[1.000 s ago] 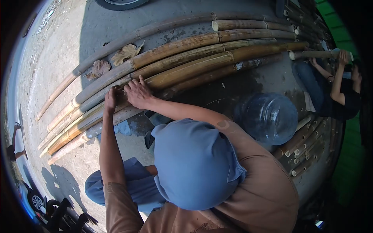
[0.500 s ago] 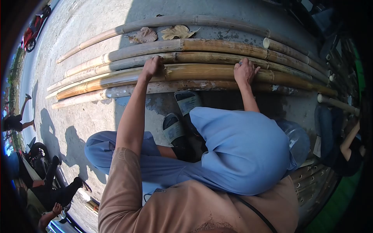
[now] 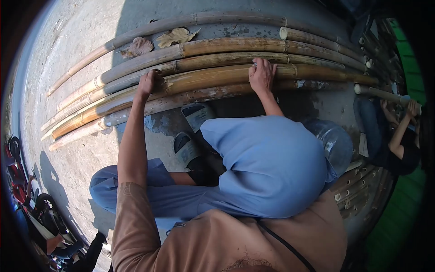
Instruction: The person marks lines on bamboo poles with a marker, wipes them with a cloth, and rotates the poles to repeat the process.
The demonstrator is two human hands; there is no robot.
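Concrete ground [image 3: 86,158], sunlit on the left, in shade toward the middle and right. Closest: the wearer's brown shirt [image 3: 217,240] and blue trousers [image 3: 272,167], knees bent, with slippers [image 3: 185,147] on the ground between them.

Several bamboo poles lie side by side across the ground ahead. First is a mottled pole [image 3: 213,93], pale at its left end. Directly behind it, the thick golden pole [image 3: 208,78], stretching from left of the left hand [image 3: 147,84] to well right of the right hand [image 3: 262,75]. Left hand tightly curled, at the golden pole's far edge; its palm is hidden, cannot tell what it has hold of. Right hand lies on the same pole, fingers half bent and slightly spread, tips at the darker pole [image 3: 213,60] behind; whether it grips cannot be told.

Next row out, a brown pole [image 3: 231,44], near a short cut piece [image 3: 312,38] at its right. Two dry leaves [image 3: 176,37] lie between it and the farthest pole [image 3: 213,18], which is greyish.

To the right, clear plastic jug [image 3: 333,143] beside the knee; past it, stacked cut bamboo [image 3: 353,190] and a person [image 3: 401,154] in dark clothing, arms raised to a pale bamboo length [image 3: 385,93]. Green panel [image 3: 403,50] behind. Far left, motorbikes [image 3: 50,213], partly dark.
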